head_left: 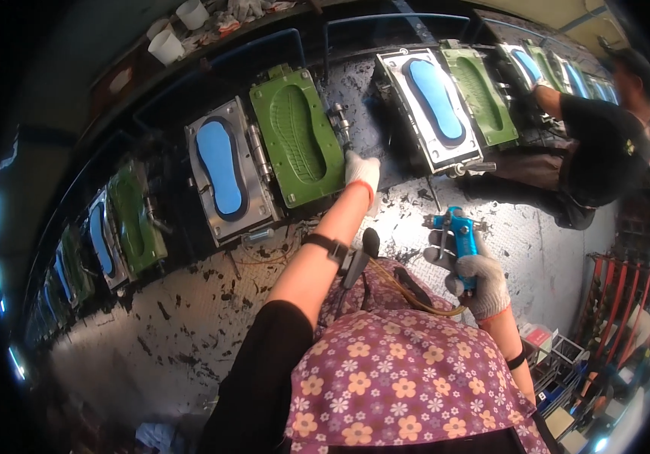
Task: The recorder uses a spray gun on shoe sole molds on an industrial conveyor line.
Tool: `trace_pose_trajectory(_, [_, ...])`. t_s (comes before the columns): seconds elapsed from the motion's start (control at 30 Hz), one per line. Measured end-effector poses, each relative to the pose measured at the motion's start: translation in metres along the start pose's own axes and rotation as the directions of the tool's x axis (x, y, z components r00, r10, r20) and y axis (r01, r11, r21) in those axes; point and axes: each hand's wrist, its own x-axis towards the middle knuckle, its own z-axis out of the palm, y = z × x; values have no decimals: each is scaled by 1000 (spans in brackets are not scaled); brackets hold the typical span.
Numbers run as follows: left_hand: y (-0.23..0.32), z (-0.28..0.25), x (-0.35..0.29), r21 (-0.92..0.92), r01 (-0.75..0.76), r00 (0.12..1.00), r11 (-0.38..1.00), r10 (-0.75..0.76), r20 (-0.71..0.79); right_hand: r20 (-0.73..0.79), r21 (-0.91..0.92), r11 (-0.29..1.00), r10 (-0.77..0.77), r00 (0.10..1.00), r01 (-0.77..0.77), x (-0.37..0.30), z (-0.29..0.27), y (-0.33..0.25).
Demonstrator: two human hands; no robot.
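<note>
My left hand [362, 172], in a white glove, is closed at the near right edge of an open green mould half [319, 113] with a shoe-sole cavity. What its fingers grip is hidden; a metal rod fitting [341, 121] juts out just beyond them. Hinged to the green half on its left is a silver mould half [214, 216] bearing a blue sole-shaped piece [220, 163] with a dark rim. Lower right, my gloved right hand [484, 280] wraps round a blue spray gun [462, 236], nozzle end up, clear of the moulds. A brownish hose [415, 304] curves beside it.
Another open mould [446, 160] lies to the right; more [105, 257] line the left. A co-worker [605, 144] reaches to moulds at far right. White cups [166, 47] stand at the back. A red-barred rack [618, 303] is right. Dark scraps litter the metal floor [151, 325].
</note>
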Motion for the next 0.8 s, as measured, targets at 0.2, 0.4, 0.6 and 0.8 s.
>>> trace_pose_trajectory(0.2, [-12, 40, 35, -453, -189, 944, 871, 34, -329, -34, 71, 997, 7, 999, -5, 23, -60, -31])
trace_pose_trajectory(0.4, [-5, 21, 56, -912, 21, 999, 410, -35, 7, -1, 98, 995, 17, 1000, -17, 54, -115, -50])
trace_pose_trajectory(0.6, [-21, 28, 63, -956, -72, 993, 285, 111, -42, 61, 26, 993, 114, 992, -116, 89, -146, -70])
trace_pose_trajectory(0.8, [-58, 34, 91, -979, -188, 979, 78, 96, -181, 230, 78, 984, 139, 963, -161, 113, -161, -89])
